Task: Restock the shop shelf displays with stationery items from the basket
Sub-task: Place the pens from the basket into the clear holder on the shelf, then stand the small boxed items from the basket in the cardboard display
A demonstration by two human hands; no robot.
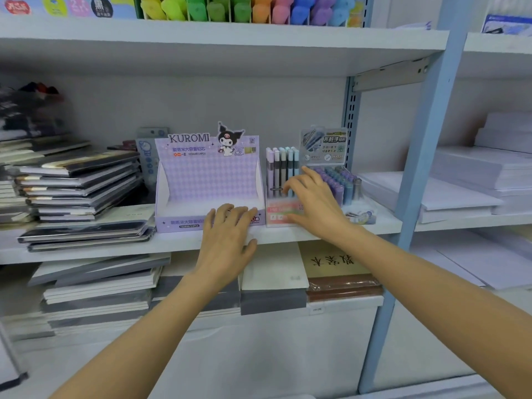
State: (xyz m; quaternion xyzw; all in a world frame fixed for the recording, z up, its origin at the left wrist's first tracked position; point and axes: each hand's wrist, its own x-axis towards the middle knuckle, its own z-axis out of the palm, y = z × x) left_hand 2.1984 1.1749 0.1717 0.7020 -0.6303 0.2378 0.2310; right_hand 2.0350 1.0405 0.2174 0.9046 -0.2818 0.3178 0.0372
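A purple Kuromi display box stands on the middle shelf with nothing visible in its tray. My left hand rests flat against its front lip, fingers spread. To its right stands a clear pen box with several pastel pens upright in it. My right hand lies on that box's front, fingers apart over the pens. Beyond it is a display of purple and teal lead tubes. The basket is out of view.
Stacks of dark notebooks fill the shelf's left. Coloured highlighters line the shelf above. Notebooks and a brown book lie on the shelf below. A blue upright separates white paper stacks at the right.
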